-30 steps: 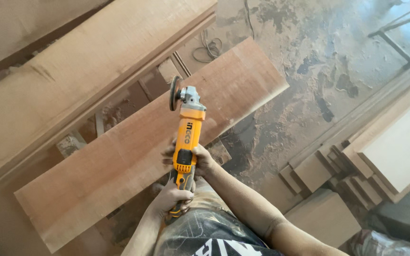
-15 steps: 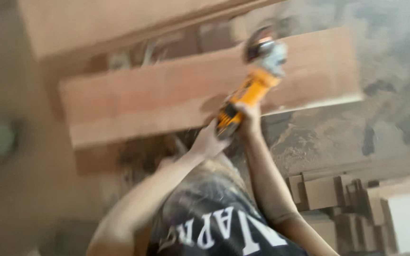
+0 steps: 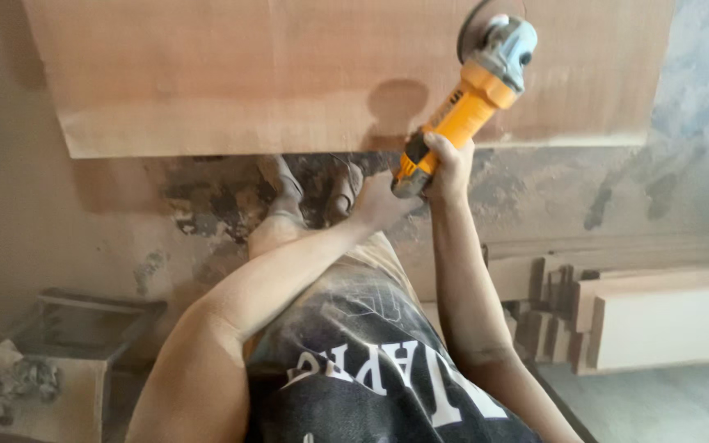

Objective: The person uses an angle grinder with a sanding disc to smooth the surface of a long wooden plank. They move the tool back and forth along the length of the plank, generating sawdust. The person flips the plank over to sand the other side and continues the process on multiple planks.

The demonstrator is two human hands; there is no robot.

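Note:
Both my hands hold a yellow angle grinder (image 3: 463, 111) with a grey head and a dark disc at its top. My right hand (image 3: 448, 166) wraps the yellow body near its middle. My left hand (image 3: 377, 201) grips the grinder's rear end, just below and left of the right hand. The disc end lies over a wide reddish wooden board (image 3: 289, 74) that spans the top of the view. My feet (image 3: 309, 184) show under the board's near edge.
A stack of cut wooden blocks and boards (image 3: 617, 316) lies on the dusty floor at the right. A small dusty wooden box (image 3: 67, 361) with rags stands at the lower left. Sawdust covers the concrete floor (image 3: 84, 230).
The view swung so the board now lies level across the top. The grinder moved up and right, tilted toward the upper right, with both hands still on it.

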